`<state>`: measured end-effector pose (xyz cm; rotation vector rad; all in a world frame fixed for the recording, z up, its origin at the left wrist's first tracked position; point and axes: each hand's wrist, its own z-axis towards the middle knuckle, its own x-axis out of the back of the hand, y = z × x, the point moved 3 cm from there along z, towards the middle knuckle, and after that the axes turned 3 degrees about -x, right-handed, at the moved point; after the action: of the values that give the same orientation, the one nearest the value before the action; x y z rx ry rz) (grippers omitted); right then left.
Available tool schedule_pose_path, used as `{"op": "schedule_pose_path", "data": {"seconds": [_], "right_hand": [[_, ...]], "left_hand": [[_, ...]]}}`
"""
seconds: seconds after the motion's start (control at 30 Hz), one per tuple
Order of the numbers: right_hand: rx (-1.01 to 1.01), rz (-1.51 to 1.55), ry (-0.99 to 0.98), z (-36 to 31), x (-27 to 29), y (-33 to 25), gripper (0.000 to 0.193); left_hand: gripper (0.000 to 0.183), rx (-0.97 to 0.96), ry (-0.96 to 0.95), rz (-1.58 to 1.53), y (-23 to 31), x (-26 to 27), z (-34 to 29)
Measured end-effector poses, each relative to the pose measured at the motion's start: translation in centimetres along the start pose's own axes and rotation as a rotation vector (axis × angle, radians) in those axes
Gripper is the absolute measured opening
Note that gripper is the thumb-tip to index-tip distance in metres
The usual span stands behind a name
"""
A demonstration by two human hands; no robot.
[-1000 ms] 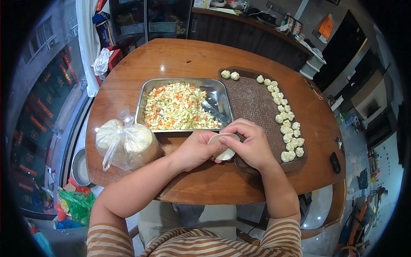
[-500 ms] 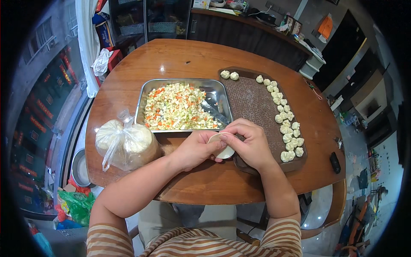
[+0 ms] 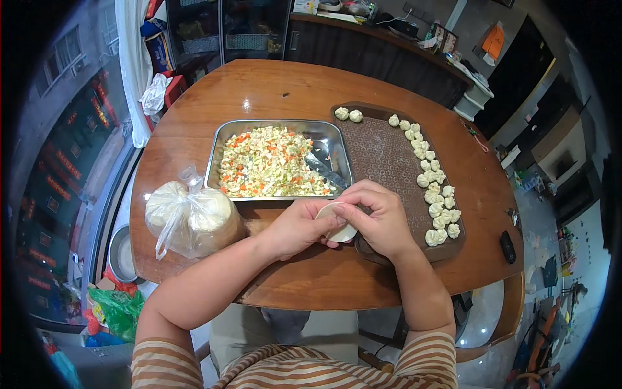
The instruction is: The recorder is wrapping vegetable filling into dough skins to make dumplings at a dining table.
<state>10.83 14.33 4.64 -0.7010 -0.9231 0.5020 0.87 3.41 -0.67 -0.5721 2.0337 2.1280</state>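
Observation:
A round, pale dough wrapper (image 3: 341, 233) is held between my two hands over the near side of the table. My left hand (image 3: 299, 227) pinches its left side, thumb on top. With bent fingers, my right hand (image 3: 376, 217) grips its upper right edge. Just beyond is a steel tray (image 3: 214, 155) of chopped filling (image 3: 265, 162), white, green and orange. A flat metal spatula (image 3: 326, 171) leans in its right part. Right of it lies a brown patterned tray (image 3: 369, 152), with pleated dumplings (image 3: 435, 194) along its right edge and two at its far left corner.
A tied clear plastic bag of dough (image 3: 192, 217) sits on the table (image 3: 285, 285) left of my forearm. A black object (image 3: 507, 247) lies near the table's right edge. A wooden chair (image 3: 508, 311) stands at the lower right.
My hands stay in nearly the same place, fingers shifting slightly on the wrapper. The trays and the bag stay where they were.

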Motion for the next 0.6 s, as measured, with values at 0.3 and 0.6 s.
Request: {"op": "schedule_pose_path", "data": {"seconds": [0.3,0.6], "right_hand": [[0.003,-0.098,-0.026,0.08,-0.06,-0.33,0.011],[0.015,-0.035,0.014,-0.09,-0.08,-0.20,0.009]], "left_hand": [[0.019,-0.056,-0.012,0.186,-0.18,0.14,0.06],[0.017,-0.089,-0.032,0.029,-0.23,0.43,0.06]]}}
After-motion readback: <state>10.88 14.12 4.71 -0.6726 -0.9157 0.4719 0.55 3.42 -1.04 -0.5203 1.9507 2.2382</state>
